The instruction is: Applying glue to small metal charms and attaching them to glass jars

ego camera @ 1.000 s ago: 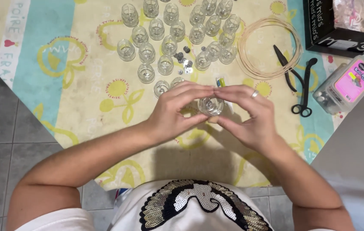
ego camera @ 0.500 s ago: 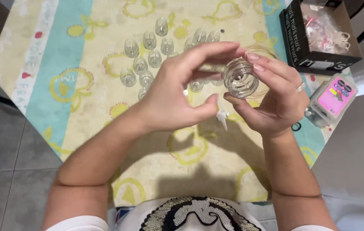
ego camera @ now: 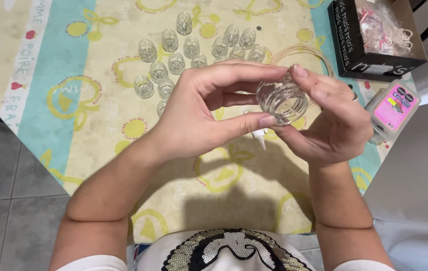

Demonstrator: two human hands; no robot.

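While a cluster of small empty glass jars (ego camera: 184,55) waits on the fruit-print tablecloth (ego camera: 73,150), a person holds one small clear jar (ego camera: 283,99) raised above the table, its threaded mouth tilted toward the camera. Both hands close on it: the left hand (ego camera: 199,118) pinches the rim between thumb and forefinger, and the right hand (ego camera: 332,123) cups the body from below and behind, fingers curled around the glass. The jar looks empty and uncapped — nothing visible inside it, no lid on it. A white pointed nozzle tip (ego camera: 260,138) shows just beneath the hands; what it belongs to cannot be told. A coil of thin wire (ego camera: 319,52), a black box of bagged bits (ego camera: 375,35) and a pink-topped plastic case (ego camera: 392,108) lie to the right. Judging by the rows of bare jars, the work seems early — one jar in hand, many untouched.
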